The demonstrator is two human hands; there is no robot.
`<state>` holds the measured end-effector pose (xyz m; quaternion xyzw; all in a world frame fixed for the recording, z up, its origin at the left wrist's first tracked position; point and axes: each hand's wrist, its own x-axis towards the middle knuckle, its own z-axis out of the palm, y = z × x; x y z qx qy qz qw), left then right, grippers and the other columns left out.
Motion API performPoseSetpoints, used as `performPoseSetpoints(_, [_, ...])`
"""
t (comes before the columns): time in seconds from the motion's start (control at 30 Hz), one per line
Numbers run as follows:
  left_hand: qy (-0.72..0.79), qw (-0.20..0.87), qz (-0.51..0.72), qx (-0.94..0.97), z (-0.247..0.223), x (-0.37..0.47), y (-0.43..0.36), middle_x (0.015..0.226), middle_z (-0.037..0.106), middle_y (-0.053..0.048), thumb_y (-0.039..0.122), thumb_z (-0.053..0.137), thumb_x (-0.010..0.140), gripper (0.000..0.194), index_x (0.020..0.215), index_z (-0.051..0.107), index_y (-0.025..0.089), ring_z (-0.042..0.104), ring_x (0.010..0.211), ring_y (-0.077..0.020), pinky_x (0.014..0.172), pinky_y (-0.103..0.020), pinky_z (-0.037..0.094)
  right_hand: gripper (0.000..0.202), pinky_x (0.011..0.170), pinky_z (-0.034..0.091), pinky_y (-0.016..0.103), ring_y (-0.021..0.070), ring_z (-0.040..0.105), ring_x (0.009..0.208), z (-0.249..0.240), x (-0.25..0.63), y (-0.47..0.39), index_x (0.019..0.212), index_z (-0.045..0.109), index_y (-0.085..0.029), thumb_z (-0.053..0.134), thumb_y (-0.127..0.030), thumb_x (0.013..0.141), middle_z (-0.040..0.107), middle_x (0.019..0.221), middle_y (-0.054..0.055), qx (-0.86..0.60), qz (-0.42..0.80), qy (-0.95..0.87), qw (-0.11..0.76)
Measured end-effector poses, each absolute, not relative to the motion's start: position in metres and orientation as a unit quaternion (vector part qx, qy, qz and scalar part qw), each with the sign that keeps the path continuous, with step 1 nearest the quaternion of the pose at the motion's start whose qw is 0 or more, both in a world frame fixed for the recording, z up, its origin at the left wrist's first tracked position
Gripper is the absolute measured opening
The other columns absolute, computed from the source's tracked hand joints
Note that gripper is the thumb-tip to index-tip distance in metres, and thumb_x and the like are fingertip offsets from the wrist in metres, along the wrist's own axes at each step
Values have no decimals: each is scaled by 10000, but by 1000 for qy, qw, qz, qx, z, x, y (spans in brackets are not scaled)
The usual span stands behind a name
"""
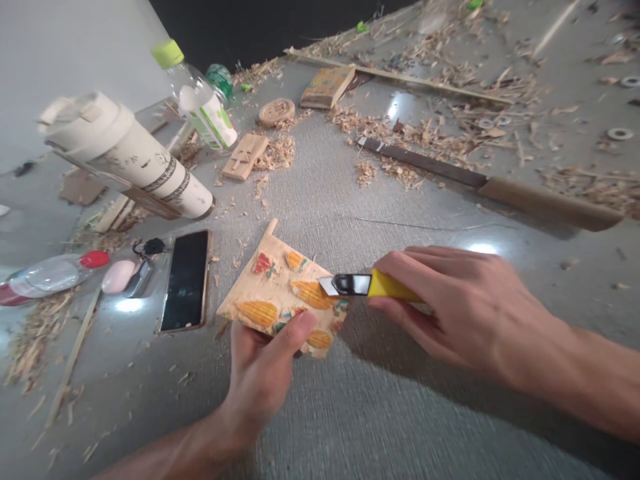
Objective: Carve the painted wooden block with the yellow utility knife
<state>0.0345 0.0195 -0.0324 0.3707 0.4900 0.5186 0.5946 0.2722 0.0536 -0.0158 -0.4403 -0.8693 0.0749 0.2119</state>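
My left hand [267,367] grips a carved wooden piece [275,280] from below, its thumb pressed on the top face. Yellow corn-like shapes, red patches and teal bits are painted in relief on that face, and a small stub sticks up at its far corner. In my right hand [450,300] is a yellow utility knife [395,285], fingers wrapped round the handle. Its short blade points left and lies over the upper right part of the piece, at one of the yellow shapes. Whether the tip touches the wood I cannot tell.
Left of the piece lie a phone [185,280], a pink oval object [119,277], a red-capped bottle [55,275] and a white tumbler [135,157]. Farther back are carved wooden blocks [245,157], a green-capped bottle [200,100], a long wooden-handled blade [490,183] and many shavings [415,133].
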Motion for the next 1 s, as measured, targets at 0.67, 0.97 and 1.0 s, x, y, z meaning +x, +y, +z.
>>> performPoseSetpoints(0.67, [494,607,534,318,-33,32,25,1040,842,-48,232,861,815,339,1145,789,256,828,946,-245,813,-319,701,330,497,260,315,109,397,488,-3,306,87,856,524,-229,474,-448,1099,466,627,-38,-407,65,-886,214])
performPoseSetpoints(0.97, [501,611,515,333,-35,30,24,1094,837,-65,267,847,841,334,1169,789,250,819,1000,-268,852,-354,699,308,558,231,344,145,423,552,-14,291,77,893,506,-241,472,-465,1101,511,684,-22,-361,118,-907,183])
performPoseSetpoints(1.0, [505,610,508,340,-35,29,24,1103,835,-78,280,841,846,297,1137,800,237,819,994,-277,857,-369,700,312,557,231,345,144,421,552,-14,290,76,890,503,-241,470,-468,1102,508,684,-23,-359,116,-908,181])
